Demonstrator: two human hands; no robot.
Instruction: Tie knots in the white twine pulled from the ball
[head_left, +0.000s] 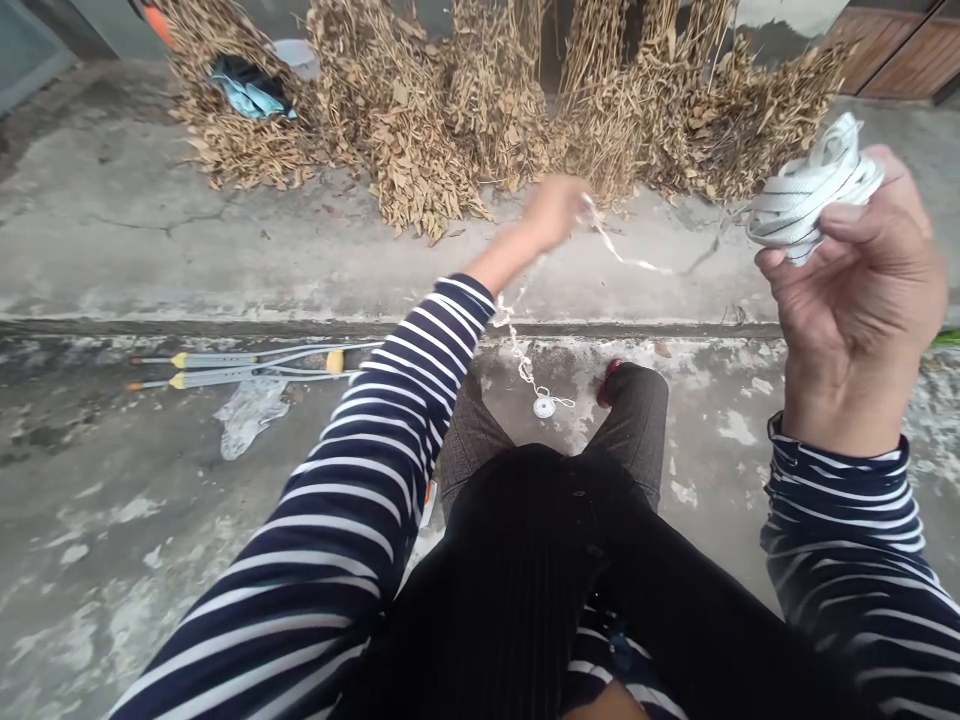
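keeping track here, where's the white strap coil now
The coil is at upper right in the head view, held in the right hand, with dried plants behind.

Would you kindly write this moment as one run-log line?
left hand: holding strand | right hand: holding white bundle | strand: sagging toward bundle | floor: disc, crutches, plastic | ahead: dried plants

Here's the left arm, in a navy cloth sleeve with white stripes, stretched diagonally up from the lower left, its cuff ending short of the bare wrist! At its end, the bare left hand, slightly blurred, fingers bunched and pointing to the right. The right forearm stands nearly upright in a matching striped sleeve, cuff rucked, inner wrist turned to view, and up top the bare right hand is half closed, fingers curled, thumb laid across in front!
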